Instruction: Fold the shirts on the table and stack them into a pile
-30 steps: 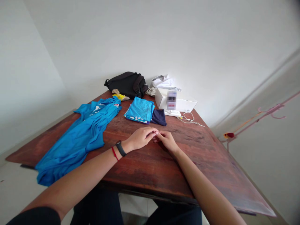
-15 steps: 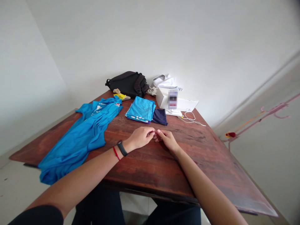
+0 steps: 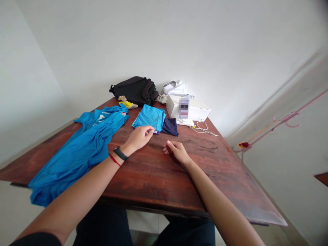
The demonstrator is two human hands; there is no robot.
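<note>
My left hand (image 3: 140,136) is over the table just in front of a stack of folded blue clothes (image 3: 148,117). Its fingers curl in loosely toward the thumb, and I see nothing held in them. A black band and a red cord circle that wrist. My right hand (image 3: 177,151) is low over the wooden tabletop, thumb apart from half-bent fingers, holding nothing. Left of my hands a blue T-shirt (image 3: 84,147) lies spread and wrinkled, with its lower end at the table's near edge. A dark navy folded cloth (image 3: 170,127) lies against the stack's right side.
Along the back of the wooden table (image 3: 205,171) lie a black backpack (image 3: 134,89), a yellow and beige item (image 3: 126,103) and a white bag (image 3: 175,89). A white box (image 3: 197,111) stands near a looped white cable (image 3: 203,127). A pink rack (image 3: 276,121) is off to the right.
My hands, which were together with fingertips meeting, have come apart. The left has moved left and forward toward the folded stack. The view has turned slightly right.
</note>
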